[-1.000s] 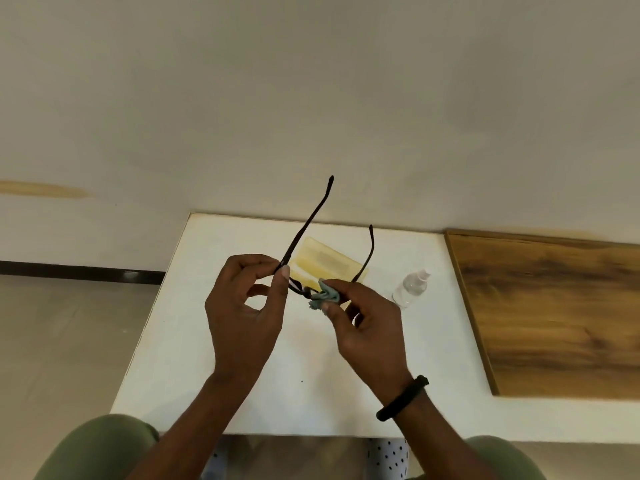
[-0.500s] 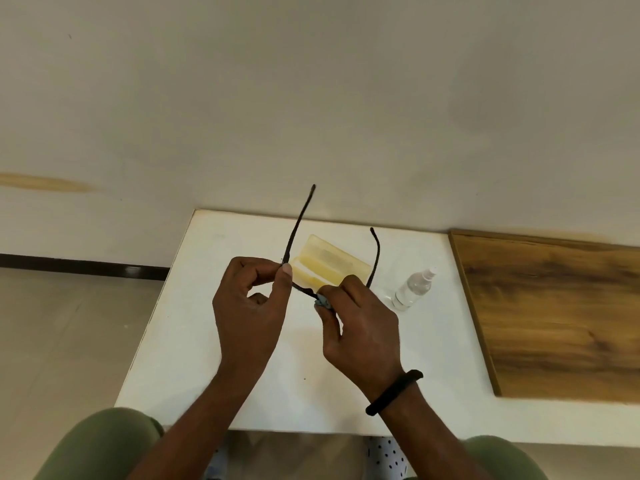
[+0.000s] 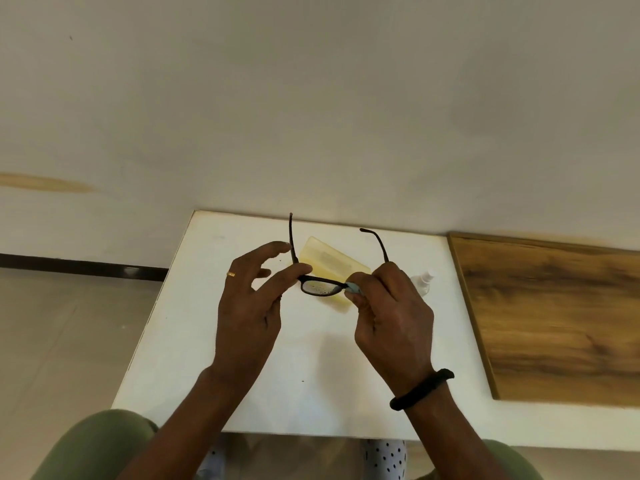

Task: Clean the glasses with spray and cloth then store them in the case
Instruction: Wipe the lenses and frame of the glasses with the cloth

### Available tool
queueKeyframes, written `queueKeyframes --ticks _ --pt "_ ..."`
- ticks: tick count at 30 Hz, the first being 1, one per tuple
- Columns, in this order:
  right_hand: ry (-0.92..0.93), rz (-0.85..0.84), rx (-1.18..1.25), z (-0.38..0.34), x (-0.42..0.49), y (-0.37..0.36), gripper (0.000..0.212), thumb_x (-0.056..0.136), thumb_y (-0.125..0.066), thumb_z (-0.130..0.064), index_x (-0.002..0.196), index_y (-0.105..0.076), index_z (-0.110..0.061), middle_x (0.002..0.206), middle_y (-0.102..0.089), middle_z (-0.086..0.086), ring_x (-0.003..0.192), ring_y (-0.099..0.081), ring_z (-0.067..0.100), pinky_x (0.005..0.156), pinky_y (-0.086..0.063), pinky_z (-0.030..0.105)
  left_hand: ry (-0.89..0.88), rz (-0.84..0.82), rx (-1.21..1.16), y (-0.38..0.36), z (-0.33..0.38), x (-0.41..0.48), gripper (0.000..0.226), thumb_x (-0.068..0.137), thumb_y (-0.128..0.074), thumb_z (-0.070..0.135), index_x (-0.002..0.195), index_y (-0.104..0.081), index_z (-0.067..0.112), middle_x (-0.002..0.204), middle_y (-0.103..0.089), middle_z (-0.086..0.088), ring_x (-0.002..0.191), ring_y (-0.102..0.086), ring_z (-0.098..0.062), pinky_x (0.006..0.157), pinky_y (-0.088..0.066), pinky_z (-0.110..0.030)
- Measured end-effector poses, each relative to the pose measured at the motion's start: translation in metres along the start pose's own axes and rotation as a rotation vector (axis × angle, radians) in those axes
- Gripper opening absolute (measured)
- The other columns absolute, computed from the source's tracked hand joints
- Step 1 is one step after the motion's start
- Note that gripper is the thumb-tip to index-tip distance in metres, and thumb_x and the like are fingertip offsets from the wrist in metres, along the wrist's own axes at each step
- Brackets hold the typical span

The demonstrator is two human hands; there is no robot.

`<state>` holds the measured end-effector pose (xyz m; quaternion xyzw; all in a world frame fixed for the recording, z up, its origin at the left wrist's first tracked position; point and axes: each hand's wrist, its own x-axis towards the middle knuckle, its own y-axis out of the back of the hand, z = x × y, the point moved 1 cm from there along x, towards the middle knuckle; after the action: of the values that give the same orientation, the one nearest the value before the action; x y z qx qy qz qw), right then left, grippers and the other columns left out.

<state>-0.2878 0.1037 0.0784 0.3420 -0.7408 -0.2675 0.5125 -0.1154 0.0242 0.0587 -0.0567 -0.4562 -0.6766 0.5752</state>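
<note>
Glasses (image 3: 320,285) sit up in the air over the white table (image 3: 207,341), front running left to right, both temples open and pointing away toward the wall. Left hand (image 3: 247,313) pinches the left corner with thumb and forefinger, other fingers spread. Right hand (image 3: 393,320) is clamped on the right lens through a blue cloth (image 3: 354,287). Droplets show on the left lens. Yellow case (image 3: 329,263) and spray bottle (image 3: 423,281) lie behind on the table.

place: plain indoor room | cues: bare wall (image 3: 311,98), white table (image 3: 194,306), tiled floor (image 3: 69,341)
</note>
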Motion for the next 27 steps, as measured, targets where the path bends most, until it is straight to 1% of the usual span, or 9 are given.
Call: queueKeyframes --ticks 2,3,6,9,13,18,22,25,27 --pt "-0.02 0.005 0.033 0.0015 -0.0005 0.0013 0.012 0.087 -0.064 -0.01 0.095 -0.072 -0.015 0.085 -0.058 -0.002 0.071 -0.057 0.016 0.048 -0.041 0.025 -0.063 -0.028 0.047 0.0007 -0.0011 0.0011 0.057 0.085 -0.053 -0.021 0.123 -0.068 0.018 0.135 -0.059 -0.003 0.124 -0.052 -0.027 0.096 -0.048 -0.032" --pt "-0.025 0.01 0.051 0.0018 -0.0006 0.0017 0.011 0.087 -0.064 -0.01 0.095 -0.072 -0.014 0.085 -0.058 -0.002 0.07 -0.057 0.015 0.048 -0.042 0.025 -0.09 -0.032 0.061 0.0004 -0.0012 0.0021 0.053 0.086 -0.055 -0.019 0.123 -0.068 0.016 0.135 -0.061 -0.003 0.125 -0.052 -0.027 0.099 -0.048 -0.034" --pt "-0.039 0.013 0.099 0.0034 -0.0008 0.0014 0.01 0.089 -0.064 -0.012 0.094 -0.072 -0.014 0.086 -0.057 -0.004 0.071 -0.057 0.013 0.047 -0.046 0.028 -0.144 -0.015 0.097 -0.0013 -0.0002 0.0033 0.029 0.092 -0.065 0.0 0.118 -0.071 0.01 0.127 -0.067 -0.001 0.123 -0.056 -0.027 0.101 -0.048 -0.034" --pt "-0.052 0.005 0.135 0.0039 -0.0018 0.001 0.011 0.089 -0.063 -0.013 0.094 -0.072 -0.015 0.089 -0.056 -0.007 0.073 -0.058 0.012 0.049 -0.047 0.03 -0.16 0.02 0.12 0.0004 0.0011 0.0029 0.02 0.092 -0.067 0.011 0.111 -0.074 0.009 0.116 -0.072 0.0 0.117 -0.06 -0.026 0.102 -0.046 -0.027" --pt "-0.046 0.022 0.15 0.0034 -0.0018 0.0019 0.012 0.088 -0.062 -0.011 0.094 -0.072 -0.015 0.089 -0.055 -0.007 0.074 -0.057 0.012 0.048 -0.046 0.029 -0.16 0.065 0.13 0.0021 0.0005 0.003 0.018 0.095 -0.065 0.016 0.107 -0.076 0.009 0.11 -0.073 -0.001 0.105 -0.063 -0.028 0.091 -0.052 -0.035" --pt "-0.032 0.052 0.151 0.0023 -0.0014 0.0032 0.013 0.09 -0.059 -0.011 0.093 -0.072 -0.014 0.084 -0.056 -0.003 0.07 -0.055 0.014 0.049 -0.045 0.03 -0.162 0.09 0.126 0.0013 -0.0007 0.0029 0.017 0.091 -0.071 0.012 0.106 -0.076 0.007 0.106 -0.074 -0.003 0.097 -0.064 -0.03 0.081 -0.055 -0.04" --pt "-0.074 0.057 0.229 -0.0005 -0.002 0.0036 0.013 0.09 -0.058 -0.011 0.091 -0.071 -0.013 0.085 -0.055 -0.006 0.072 -0.055 0.011 0.054 -0.043 0.023 -0.149 0.103 0.113 0.0034 0.004 0.005 0.017 0.089 -0.071 0.008 0.105 -0.076 0.007 0.104 -0.074 -0.003 0.095 -0.064 -0.029 0.083 -0.054 -0.033" --pt "-0.169 0.107 0.328 -0.0017 -0.0006 0.005 0.011 0.089 -0.064 -0.006 0.094 -0.072 -0.012 0.088 -0.056 -0.005 0.077 -0.056 0.003 0.059 -0.045 0.016 -0.094 0.124 0.07 0.0063 0.0065 0.0065 0.018 0.086 -0.071 0.002 0.103 -0.076 0.007 0.103 -0.071 0.003 0.095 -0.062 -0.025 0.09 -0.048 -0.019" --pt "-0.197 0.139 0.33 -0.0026 0.0001 0.0065 0.012 0.089 -0.066 -0.009 0.099 -0.073 -0.012 0.089 -0.058 -0.002 0.08 -0.054 -0.003 0.061 -0.04 0.008 -0.035 0.145 0.055 0.0084 0.0064 0.008 0.02 0.085 -0.071 -0.002 0.102 -0.076 0.007 0.102 -0.067 0.009 0.095 -0.061 -0.023 0.091 -0.043 -0.012"
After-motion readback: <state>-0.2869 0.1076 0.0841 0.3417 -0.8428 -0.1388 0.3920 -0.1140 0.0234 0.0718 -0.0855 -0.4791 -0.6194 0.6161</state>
